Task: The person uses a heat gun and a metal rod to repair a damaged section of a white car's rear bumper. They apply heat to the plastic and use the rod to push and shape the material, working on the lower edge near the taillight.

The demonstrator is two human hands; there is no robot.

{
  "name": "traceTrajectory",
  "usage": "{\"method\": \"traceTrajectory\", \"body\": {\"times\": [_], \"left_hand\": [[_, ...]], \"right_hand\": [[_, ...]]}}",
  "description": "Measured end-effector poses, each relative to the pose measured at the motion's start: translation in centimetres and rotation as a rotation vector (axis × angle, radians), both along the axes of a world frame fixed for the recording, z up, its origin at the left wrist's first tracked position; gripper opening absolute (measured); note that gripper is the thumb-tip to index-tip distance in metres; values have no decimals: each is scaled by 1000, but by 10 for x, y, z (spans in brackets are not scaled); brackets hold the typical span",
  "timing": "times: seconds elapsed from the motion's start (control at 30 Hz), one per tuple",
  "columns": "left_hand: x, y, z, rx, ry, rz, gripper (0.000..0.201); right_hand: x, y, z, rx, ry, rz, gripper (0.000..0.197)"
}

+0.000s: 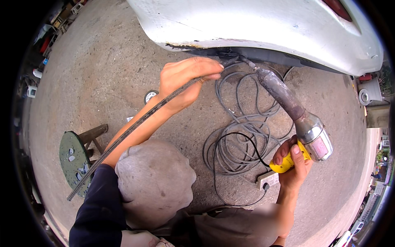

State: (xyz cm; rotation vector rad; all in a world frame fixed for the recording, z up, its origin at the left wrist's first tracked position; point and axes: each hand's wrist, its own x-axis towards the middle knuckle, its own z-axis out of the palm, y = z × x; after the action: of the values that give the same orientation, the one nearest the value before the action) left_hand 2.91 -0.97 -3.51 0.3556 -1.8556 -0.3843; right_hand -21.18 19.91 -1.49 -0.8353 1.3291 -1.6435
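My left hand pinches a long, thin dark plastic rod between thumb and fingers. The rod's free end trails back over my left forearm, and its far end reaches the lower edge of a white car bumper. That edge is dark, scuffed and chipped. In my right hand is the yellow handle of a hot air gun with a metal barrel. Its narrow nozzle points at the rod's far end under the bumper edge; whether they touch I cannot tell.
A coiled grey cable lies on the concrete below the gun, beside a power strip with a black plug. On the left stands a green-topped stool with scraps on it. A round roll lies behind my left forearm.
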Motion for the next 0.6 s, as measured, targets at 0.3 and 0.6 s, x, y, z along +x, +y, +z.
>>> {"method": "traceTrajectory", "body": {"times": [0.3, 0.6], "left_hand": [[-1, -2, 0, -22, 5, -6, 34], [0, -3, -1, -25, -11, -1, 35]], "right_hand": [[1, 0, 2, 3, -3, -8, 35], [-2, 1, 1, -21, -74, -1, 31]]}}
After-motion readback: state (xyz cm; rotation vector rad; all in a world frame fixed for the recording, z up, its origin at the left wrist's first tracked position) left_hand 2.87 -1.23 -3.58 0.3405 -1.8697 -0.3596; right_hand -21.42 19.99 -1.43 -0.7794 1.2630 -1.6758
